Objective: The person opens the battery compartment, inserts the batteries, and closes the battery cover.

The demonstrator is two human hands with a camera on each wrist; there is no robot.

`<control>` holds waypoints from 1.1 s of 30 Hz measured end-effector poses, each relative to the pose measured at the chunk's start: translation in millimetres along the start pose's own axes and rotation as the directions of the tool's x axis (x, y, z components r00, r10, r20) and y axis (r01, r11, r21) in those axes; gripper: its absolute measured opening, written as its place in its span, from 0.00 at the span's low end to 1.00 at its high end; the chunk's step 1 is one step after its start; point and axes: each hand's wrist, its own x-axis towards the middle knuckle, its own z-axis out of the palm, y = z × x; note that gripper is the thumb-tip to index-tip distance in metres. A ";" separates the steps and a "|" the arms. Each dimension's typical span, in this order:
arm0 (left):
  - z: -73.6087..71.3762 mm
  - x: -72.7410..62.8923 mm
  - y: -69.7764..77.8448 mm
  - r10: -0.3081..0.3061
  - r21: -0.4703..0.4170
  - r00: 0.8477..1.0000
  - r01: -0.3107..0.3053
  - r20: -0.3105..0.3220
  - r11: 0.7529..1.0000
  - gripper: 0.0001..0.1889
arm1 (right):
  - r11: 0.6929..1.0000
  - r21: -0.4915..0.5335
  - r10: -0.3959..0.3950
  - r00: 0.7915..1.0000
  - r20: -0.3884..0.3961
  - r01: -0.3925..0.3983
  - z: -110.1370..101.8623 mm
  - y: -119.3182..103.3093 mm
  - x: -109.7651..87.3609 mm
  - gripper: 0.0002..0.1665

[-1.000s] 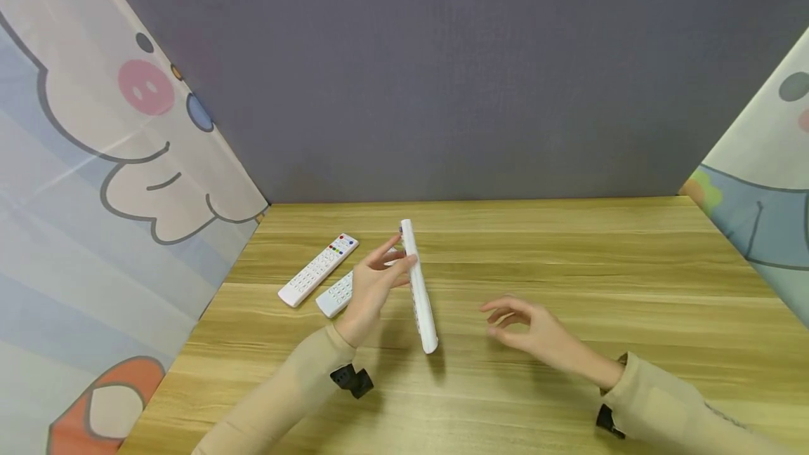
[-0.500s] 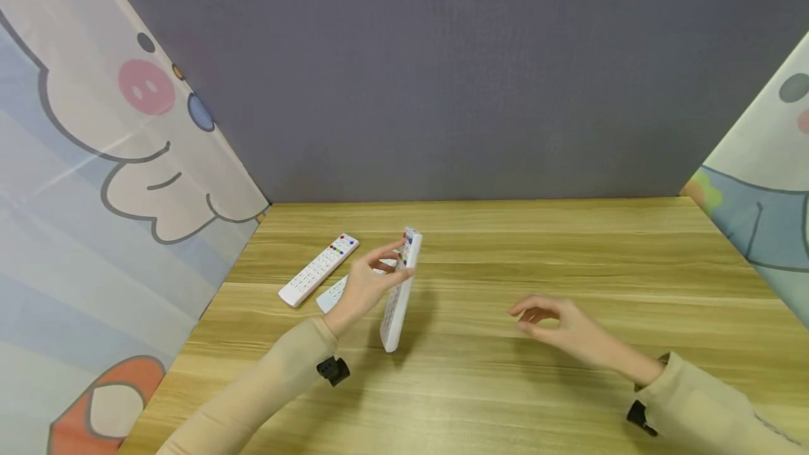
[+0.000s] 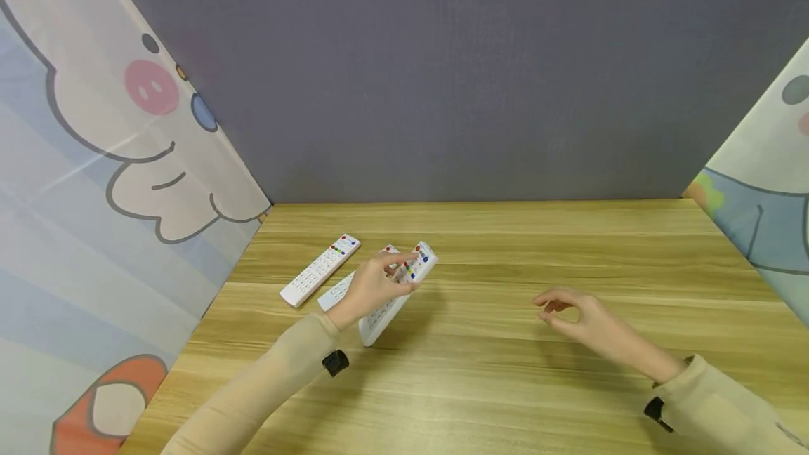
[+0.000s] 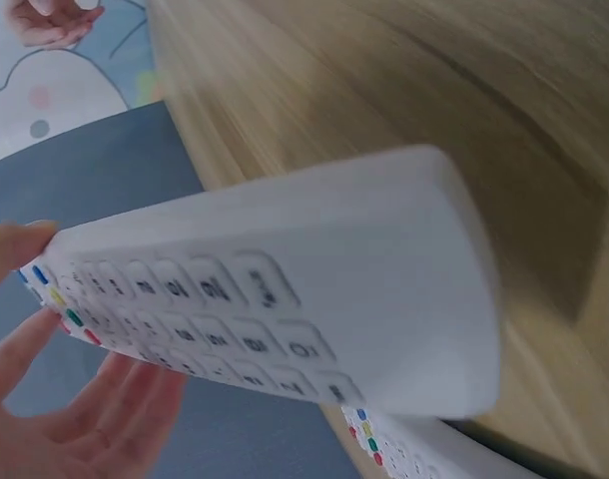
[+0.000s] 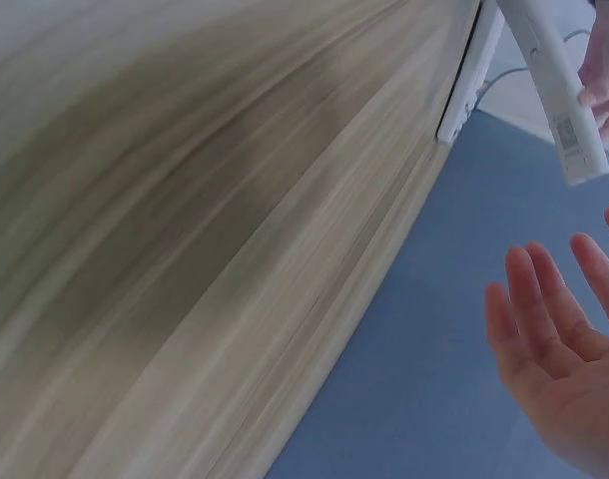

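My left hand (image 3: 369, 290) pinches a white remote control (image 3: 378, 321) by its sides near the end with the coloured buttons. That remote is tilted above the table, its keypad facing up and to the left; in the left wrist view the held remote (image 4: 285, 289) fills the middle. Beneath the hand lies a second white remote (image 3: 338, 291), partly hidden. A third white remote (image 3: 320, 269) lies flat, keys up, farther left. My right hand (image 3: 584, 321) hovers over the table on the right, fingers loosely bent, holding nothing.
The wood-grain table (image 3: 505, 385) meets a dark grey panel (image 3: 468, 76) at the back. Cartoon-printed sheets hang at the left (image 3: 82, 181) and right (image 3: 771, 181).
The held remote has turned from edge-on to showing its keypad, and its lower end has swung left. My right hand has moved away to the right. The two lying remotes stay put.
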 end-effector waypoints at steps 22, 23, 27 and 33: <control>21.4 9.6 -17.9 0.033 0.316 0.981 -0.093 0.191 0.944 0.25 | 0.980 -0.196 -0.063 0.986 -0.154 0.032 -9.6 21.6 -12.0 0.13; 22.5 10.2 -18.4 0.035 0.315 0.981 -0.095 0.191 0.944 0.25 | 0.980 -0.195 -0.074 0.984 -0.161 0.042 -9.6 22.0 -12.0 0.13; 26.5 11.8 -19.9 0.033 0.323 0.980 -0.097 0.198 0.942 0.25 | 0.977 -0.201 -0.107 0.976 -0.187 0.069 -9.7 23.2 -11.9 0.15; 31.4 12.1 -20.6 0.013 0.339 0.974 -0.091 0.225 0.936 0.25 | 0.979 -0.199 -0.078 0.980 -0.185 0.041 -9.7 25.8 -12.5 0.13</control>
